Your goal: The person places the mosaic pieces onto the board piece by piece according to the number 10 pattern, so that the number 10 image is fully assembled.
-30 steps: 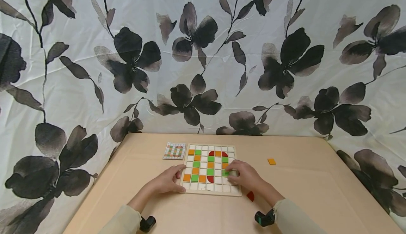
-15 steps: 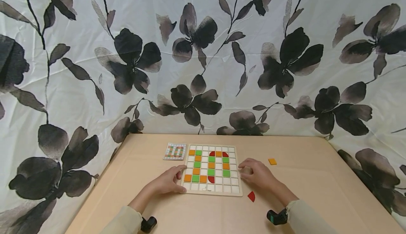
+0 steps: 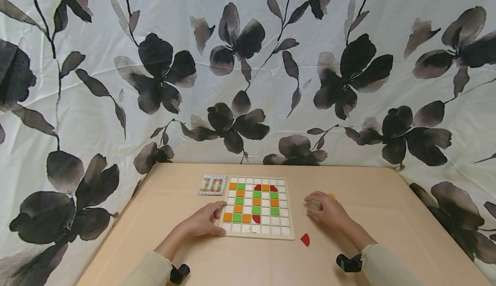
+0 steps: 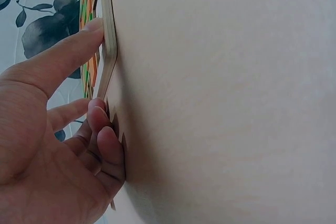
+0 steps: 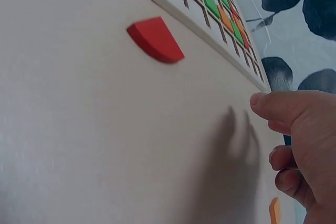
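Observation:
A wooden grid board (image 3: 271, 235) of white squares, set with green, orange and red tiles, lies on the table. My left hand (image 3: 200, 221) holds it by the left edge; in the left wrist view the thumb (image 4: 79, 51) touches the rim near a corner and the other fingers bend against its side. To the right of the board, my right hand (image 3: 329, 212) hovers with loosely bent fingers and nothing visible in them. Partly behind that hand is an orange square tile (image 3: 332, 196). A red quarter-round tile (image 5: 156, 40) lies by the board's front right corner.
A small pattern card (image 3: 212, 184) with a coloured grid lies beyond the left hand, beside the board. The pale wooden table (image 3: 372, 217) ends at a white cloth (image 3: 286, 113) with dark flowers behind it.
My right hand has left the green tile in the board's right part and moved right, toward the orange tile, partly covering it. The left hand stays at the board's edge.

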`<action>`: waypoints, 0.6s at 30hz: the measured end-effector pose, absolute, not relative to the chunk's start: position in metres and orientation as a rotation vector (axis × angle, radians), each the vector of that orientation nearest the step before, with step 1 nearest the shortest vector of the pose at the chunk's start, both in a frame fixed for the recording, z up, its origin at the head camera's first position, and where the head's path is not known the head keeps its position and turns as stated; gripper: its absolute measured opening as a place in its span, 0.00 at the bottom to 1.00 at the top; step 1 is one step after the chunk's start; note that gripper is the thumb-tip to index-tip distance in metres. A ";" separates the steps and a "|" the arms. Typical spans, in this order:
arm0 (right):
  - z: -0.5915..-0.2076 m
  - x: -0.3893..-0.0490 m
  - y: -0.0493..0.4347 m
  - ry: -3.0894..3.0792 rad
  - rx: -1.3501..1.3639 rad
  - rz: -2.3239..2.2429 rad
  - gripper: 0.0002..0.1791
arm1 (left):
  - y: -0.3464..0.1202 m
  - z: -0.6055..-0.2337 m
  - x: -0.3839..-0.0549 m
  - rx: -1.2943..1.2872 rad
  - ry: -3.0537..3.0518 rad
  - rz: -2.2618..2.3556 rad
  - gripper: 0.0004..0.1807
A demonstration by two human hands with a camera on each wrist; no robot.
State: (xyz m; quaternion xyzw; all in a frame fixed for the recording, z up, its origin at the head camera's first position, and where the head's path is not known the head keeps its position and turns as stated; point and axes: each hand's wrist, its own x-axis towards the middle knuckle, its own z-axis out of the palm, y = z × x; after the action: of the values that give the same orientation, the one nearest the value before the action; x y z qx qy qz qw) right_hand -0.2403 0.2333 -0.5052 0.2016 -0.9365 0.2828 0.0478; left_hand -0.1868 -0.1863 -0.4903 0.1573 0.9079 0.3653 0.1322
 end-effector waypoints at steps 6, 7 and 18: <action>-0.505 -0.241 0.250 -2.844 0.602 0.806 0.16 | -0.187 -0.490 -0.186 0.465 2.626 1.062 0.45; -0.505 -0.242 0.252 -2.851 0.590 0.813 0.16 | -0.187 -0.490 -0.186 0.463 2.626 1.063 0.45; -0.501 -0.252 0.275 -2.922 0.516 0.793 0.18 | -0.186 -0.490 -0.186 0.455 2.620 1.067 0.45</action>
State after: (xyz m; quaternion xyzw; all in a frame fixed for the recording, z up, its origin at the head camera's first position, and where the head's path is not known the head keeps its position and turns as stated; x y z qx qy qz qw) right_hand -0.2522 0.2753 -0.5012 0.1678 -0.9508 0.2581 0.0350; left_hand -0.1863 -0.1864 -0.4897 0.1574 0.9056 0.3690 0.1376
